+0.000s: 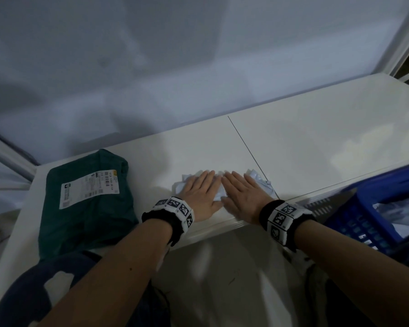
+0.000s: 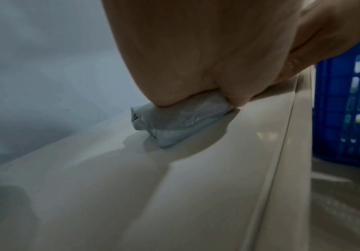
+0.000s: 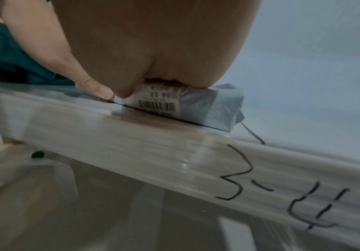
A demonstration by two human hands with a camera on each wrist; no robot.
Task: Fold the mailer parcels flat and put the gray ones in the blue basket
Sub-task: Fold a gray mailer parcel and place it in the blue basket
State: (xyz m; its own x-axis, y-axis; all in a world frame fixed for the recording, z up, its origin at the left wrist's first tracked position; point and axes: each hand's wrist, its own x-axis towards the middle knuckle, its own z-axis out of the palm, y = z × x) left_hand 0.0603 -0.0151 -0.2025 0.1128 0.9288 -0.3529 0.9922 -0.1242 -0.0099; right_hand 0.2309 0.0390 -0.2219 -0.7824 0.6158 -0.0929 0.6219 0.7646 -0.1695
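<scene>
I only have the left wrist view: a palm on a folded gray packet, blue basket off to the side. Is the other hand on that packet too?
Observer: Yes. In the head view the right hand lies flat beside the left hand, both pressing the gray mailer onto the white table.
Operator: Any label on it?
Observer: The right wrist view shows a white barcode label wrapped over the fold, under the palm.
Operator: Anything else left on the table?
Observer: A dark green mailer with its own shipping label lies to the left, untouched.
Operator: Is the basket empty?
Observer: No, the blue basket already holds something pale.
</scene>
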